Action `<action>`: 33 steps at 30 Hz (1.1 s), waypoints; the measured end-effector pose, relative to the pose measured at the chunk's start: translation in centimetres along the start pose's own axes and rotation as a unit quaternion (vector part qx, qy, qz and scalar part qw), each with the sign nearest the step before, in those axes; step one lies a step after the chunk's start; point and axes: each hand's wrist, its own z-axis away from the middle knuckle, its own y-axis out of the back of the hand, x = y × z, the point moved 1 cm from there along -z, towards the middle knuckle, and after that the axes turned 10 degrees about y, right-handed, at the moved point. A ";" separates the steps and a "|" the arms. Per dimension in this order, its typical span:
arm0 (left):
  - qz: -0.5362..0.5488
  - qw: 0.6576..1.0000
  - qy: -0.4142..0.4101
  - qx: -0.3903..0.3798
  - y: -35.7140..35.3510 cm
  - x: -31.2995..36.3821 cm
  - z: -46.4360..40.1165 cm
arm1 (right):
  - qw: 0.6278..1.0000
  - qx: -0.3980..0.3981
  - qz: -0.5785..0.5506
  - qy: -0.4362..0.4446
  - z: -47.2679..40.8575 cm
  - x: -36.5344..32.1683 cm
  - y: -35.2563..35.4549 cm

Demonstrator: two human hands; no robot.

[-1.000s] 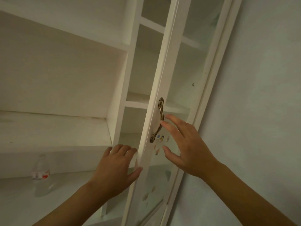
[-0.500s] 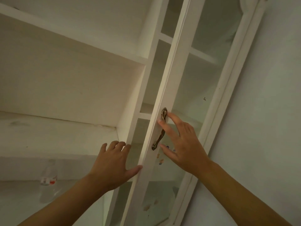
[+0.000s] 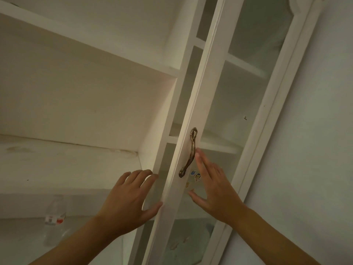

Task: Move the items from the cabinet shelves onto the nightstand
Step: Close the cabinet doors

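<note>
Where the head view tilts upward, a white cabinet (image 3: 91, 104) fills most of the frame, its open left bay showing a bare back panel and a wide shelf (image 3: 63, 165) with faint stains along the rear seam. To the right stands a pale wall (image 3: 315, 150), touching the cabinet's outer frame. Between the open bay and that wall, a tall glass door (image 3: 193, 119) in a white frame stands ajar, its edge turned toward the camera; through the panes further shelves show dimly. It partly screens the right-hand compartments. A bronze handle (image 3: 189, 152) is fixed to the door's stile, and a few small coloured stickers (image 3: 196, 176) sit on the glass just beside its lower end.

Below the wide shelf, on the next level down at lower left, stands a clear plastic bottle (image 3: 54, 220) with a red and white label, upright and blurred.

Both hands reach up at the door. On the left hand (image 3: 126, 203) the grip is loose and spread: fingers extend toward the cabinet's upright divider and the thumb touches the door's edge, holding nothing. On the right hand (image 3: 215, 190) the grip is flat and open, straight fingers lying along the glass just beside the handle, thumb splayed out below; whether the fingertips touch the handle is unclear.
</note>
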 end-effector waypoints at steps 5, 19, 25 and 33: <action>-0.024 0.998 -0.049 0.029 -0.1 -0.1 -1.0 | 0.999 -0.023 0.022 0.001 0.3 0.8 -1.4; -0.077 0.997 0.002 -0.006 -1.9 -0.8 -4.4 | 0.993 0.039 0.092 0.061 -0.1 4.8 -5.9; -0.076 0.997 0.001 0.025 -2.2 -0.6 -4.7 | 0.991 0.080 0.068 0.080 -0.3 6.2 -7.7; -0.073 0.996 -0.017 0.051 -2.9 -1.2 -5.0 | 0.987 0.102 0.070 0.102 -0.6 7.4 -8.3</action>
